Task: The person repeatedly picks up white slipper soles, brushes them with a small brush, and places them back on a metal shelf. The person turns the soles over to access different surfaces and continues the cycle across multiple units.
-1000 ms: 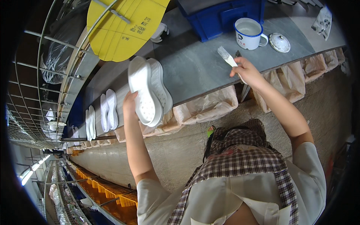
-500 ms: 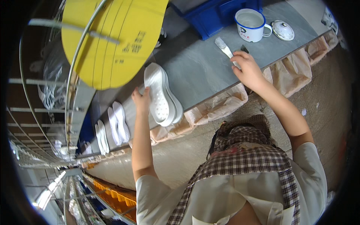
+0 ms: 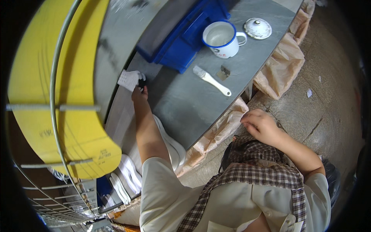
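Note:
My left hand [image 3: 140, 94] reaches far over the bench, its fingers closed on a small white dotted piece with a black part [image 3: 129, 80]; its exact kind is unclear. Beneath that forearm lies a pair of white shoe soles [image 3: 174, 149], partly covered by my arm. My right hand [image 3: 261, 124] hovers off the bench's near edge, fingers loosely curled with nothing visible in them. A flat brush with a white handle [image 3: 212, 80] rests on the grey bench [image 3: 181, 102], beside a small dark flat piece [image 3: 223, 72].
A blue-rimmed white mug [image 3: 221, 40] and its lid [image 3: 257, 28] stand at the far right, next to a blue bin [image 3: 179, 58]. More white soles [image 3: 130, 174] lie at left. A yellow sheet [image 3: 31, 73] hangs by wire bars [image 3: 53, 77]. Beige bags [image 3: 284, 63] line the bench edge.
My right hand has let go of the brush and drawn back off the bench. My left hand has left the soles and moved farther away to the white and black piece. The view has shifted.

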Demonstrator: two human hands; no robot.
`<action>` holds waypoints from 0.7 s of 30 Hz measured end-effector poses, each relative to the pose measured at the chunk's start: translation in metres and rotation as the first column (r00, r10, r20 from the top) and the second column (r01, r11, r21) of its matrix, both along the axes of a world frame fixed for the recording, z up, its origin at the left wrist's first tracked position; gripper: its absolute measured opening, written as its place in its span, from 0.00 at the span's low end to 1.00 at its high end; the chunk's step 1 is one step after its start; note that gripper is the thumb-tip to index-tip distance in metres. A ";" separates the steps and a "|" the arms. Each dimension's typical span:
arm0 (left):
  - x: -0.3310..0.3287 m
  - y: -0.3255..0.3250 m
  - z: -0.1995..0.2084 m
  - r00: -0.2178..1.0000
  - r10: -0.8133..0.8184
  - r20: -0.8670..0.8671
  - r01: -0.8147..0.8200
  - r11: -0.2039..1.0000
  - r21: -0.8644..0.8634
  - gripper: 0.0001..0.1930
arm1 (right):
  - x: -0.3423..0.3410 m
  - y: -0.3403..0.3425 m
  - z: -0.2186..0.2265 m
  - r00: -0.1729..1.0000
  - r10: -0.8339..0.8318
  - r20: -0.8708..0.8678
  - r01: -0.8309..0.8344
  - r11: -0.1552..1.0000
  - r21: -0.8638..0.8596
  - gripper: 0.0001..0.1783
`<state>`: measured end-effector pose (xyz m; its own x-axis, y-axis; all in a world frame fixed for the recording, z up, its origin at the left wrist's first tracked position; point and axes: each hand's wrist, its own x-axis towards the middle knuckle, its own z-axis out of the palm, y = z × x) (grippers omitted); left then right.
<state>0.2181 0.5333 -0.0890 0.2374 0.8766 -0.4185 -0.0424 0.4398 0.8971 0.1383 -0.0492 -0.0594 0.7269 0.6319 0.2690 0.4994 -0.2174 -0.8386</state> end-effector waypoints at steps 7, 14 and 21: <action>-0.080 -0.072 0.082 0.777 -0.228 0.587 0.516 0.765 -0.385 0.15 | 0.019 0.009 0.000 0.988 0.104 -0.118 -0.083 0.982 0.171 0.10; -0.226 -0.318 0.127 0.701 -0.298 0.648 0.580 0.767 -0.275 0.20 | 0.034 0.092 0.028 0.521 0.609 -0.597 -0.186 0.764 0.617 0.44; -0.261 -0.443 0.096 0.747 -0.543 0.384 0.563 0.823 0.067 0.39 | 0.009 0.094 0.057 0.084 0.881 -0.465 -0.125 0.473 0.872 0.44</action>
<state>-0.0433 0.0902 0.0068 0.8189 0.5235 -0.2352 -0.1005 0.5343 0.8393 0.1474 0.0445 -0.0028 0.2477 0.9352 0.2532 -0.7601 0.3496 -0.5478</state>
